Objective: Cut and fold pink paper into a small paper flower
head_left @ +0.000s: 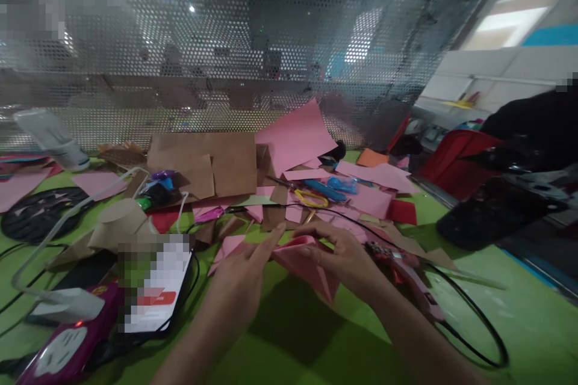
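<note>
A folded piece of pink paper [311, 267] is held up a little above the green table, its loose layers opening at the top and a pointed corner hanging down. My right hand [345, 258] grips it from the right, thumb on the near face and fingers curled over the top edge. My left hand [241, 274] is against its left end, with one digit stretched along the edge; its other fingers are mostly hidden. Just left of that hand lies another folded pink piece [228, 249]. Behind the hands are yellow-handled scissors [311, 198] and scattered pink scraps.
A phone [156, 289], a purple power strip [67, 337] with a white charger [67, 305] and cables occupy the left. Cardboard [203, 162] leans near the perforated metal screen [203, 60]. A pink glue gun [418, 286] with a looping black cord lies to the right.
</note>
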`<state>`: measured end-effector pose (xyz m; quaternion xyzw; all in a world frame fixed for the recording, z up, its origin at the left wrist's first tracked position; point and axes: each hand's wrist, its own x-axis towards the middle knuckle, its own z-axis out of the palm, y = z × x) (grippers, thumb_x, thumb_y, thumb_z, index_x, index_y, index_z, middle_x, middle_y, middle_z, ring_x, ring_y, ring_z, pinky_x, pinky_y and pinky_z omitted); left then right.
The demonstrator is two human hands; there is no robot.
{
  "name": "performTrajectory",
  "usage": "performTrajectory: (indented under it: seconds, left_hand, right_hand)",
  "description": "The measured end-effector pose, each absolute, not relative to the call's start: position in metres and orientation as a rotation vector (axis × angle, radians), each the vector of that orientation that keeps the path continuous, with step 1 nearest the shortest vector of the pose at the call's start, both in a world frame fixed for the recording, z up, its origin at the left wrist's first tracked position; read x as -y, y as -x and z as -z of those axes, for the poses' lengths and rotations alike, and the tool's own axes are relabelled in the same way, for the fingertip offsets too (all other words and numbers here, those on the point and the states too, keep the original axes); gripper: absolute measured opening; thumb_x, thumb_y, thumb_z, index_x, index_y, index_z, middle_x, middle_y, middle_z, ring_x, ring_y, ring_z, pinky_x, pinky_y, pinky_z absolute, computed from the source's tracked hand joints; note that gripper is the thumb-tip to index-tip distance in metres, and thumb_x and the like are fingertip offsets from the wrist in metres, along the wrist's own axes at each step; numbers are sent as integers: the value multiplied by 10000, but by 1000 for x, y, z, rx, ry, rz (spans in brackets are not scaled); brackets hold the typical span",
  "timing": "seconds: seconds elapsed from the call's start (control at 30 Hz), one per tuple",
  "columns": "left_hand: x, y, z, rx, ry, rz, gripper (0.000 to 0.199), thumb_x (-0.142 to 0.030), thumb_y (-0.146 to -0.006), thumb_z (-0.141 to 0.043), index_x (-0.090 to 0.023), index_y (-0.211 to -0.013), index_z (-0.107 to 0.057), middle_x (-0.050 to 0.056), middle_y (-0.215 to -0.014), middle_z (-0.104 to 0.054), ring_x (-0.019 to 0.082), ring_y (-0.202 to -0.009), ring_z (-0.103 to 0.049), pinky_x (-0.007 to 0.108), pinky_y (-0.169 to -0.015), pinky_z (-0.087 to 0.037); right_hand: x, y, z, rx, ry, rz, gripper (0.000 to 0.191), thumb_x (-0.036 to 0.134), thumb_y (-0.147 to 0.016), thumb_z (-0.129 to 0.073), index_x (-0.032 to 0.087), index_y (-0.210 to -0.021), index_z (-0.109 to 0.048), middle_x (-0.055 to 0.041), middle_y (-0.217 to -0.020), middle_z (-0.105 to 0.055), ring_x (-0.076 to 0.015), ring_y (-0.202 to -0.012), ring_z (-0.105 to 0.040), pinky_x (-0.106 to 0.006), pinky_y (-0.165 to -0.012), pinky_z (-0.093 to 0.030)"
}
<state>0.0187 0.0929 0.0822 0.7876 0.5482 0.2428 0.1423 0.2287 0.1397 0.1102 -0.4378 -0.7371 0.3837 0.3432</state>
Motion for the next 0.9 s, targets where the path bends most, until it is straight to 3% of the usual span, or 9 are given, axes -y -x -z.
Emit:
performTrajectory:
  seconds: [0.13,0.27,0.5,0.7,0.9]
  left_hand:
    - [-92,-20,-82,-1513,-2200,-780,657,-72,-875,-365,-306,-1486,-311,93,-1043,-712,266,-949,-669,376,-783,-515]
    - [-91,-20,-83,-1430,-2006,-893,542,-156,-934,-369,-305,-1455,-370,68,-1019,-724,225,-939,-669,354,-831,-500]
    - [-98,-16,-75,-1283,-1636,-1068,358,-204,-859,-560,-260,-1211,-596,39,-1110,-707,190,-993,-663,315,-864,-500]
    - [-100,-19,-78,-1293,-1515,-1124,114,-247,-809,-640,-197,-911,-649,26,-859,-712,177,-810,-683,280,-746,-513]
    - [-100,-18,-82,-1250,-1412,-1118,153,-323,-831,-630,-175,-798,-614,26,-733,-692,172,-710,-664,269,-668,-500]
  right_hand:
    - [-141,-228,-101,1786,1167,-1177,287,471,-783,-710,187,-819,-698,4,-605,-625,-151,-534,-559,-253,-496,-417]
    - [-140,-226,-97,1723,1155,-1204,307,485,-757,-728,182,-774,-689,43,-487,-522,-103,-405,-436,-226,-402,-327]
    - [-138,-226,-102,1754,1183,-1108,241,440,-793,-694,202,-762,-686,30,-495,-575,-132,-412,-513,-247,-428,-371]
    - [-140,-227,-105,1792,1173,-958,181,373,-780,-697,194,-754,-706,-22,-717,-685,-187,-677,-617,-276,-601,-458]
    - [-141,-228,-106,1781,1166,-1030,181,369,-767,-712,189,-781,-716,-21,-748,-696,-189,-715,-620,-279,-643,-469]
